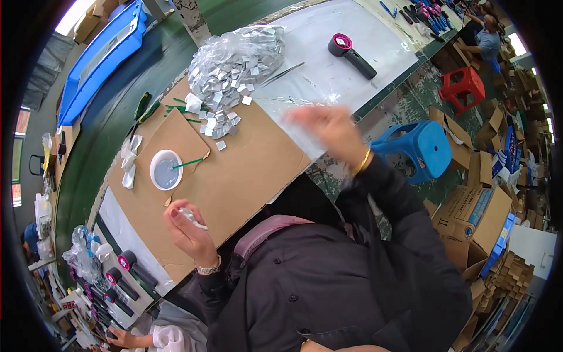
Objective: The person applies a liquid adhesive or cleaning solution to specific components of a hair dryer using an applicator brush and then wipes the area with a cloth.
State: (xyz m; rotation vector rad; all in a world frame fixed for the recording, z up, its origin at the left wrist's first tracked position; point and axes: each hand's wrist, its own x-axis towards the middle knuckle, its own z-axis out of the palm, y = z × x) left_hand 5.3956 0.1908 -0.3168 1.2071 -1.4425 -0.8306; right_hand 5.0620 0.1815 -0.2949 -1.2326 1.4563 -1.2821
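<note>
Left hand [186, 226] pinching a small silvery piece [192, 217] over the cardboard [246, 170]; right hand [328, 132] blurred above the surface [328, 70], finger state unclear.

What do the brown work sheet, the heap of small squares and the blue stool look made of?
Work sheet: plain matte cardboard, with raw brown edges. Small squares: likely foil or metallised film, silvery and glinting. Blue stool: moulded plastic, smooth with a slight sheen.

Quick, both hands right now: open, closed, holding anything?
Left hand: closed, fingers pinching a small white piece over the cardboard sheet.
Right hand: raised above the table edge and motion-blurred; open or shut cannot be told, nothing visibly held.
</note>
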